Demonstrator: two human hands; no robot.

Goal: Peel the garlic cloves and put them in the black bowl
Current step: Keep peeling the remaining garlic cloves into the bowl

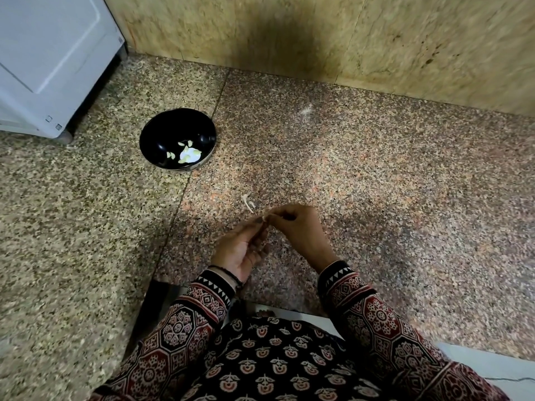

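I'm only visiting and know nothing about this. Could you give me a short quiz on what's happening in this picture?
1. True or false: the black bowl already holds peeled cloves.
2. What do the left hand and right hand pinch between them? A) a garlic clove B) a knife C) a spoon
3. Fill in: the bowl stands on the person's ____ side.
Key: 1 true; 2 A; 3 left.
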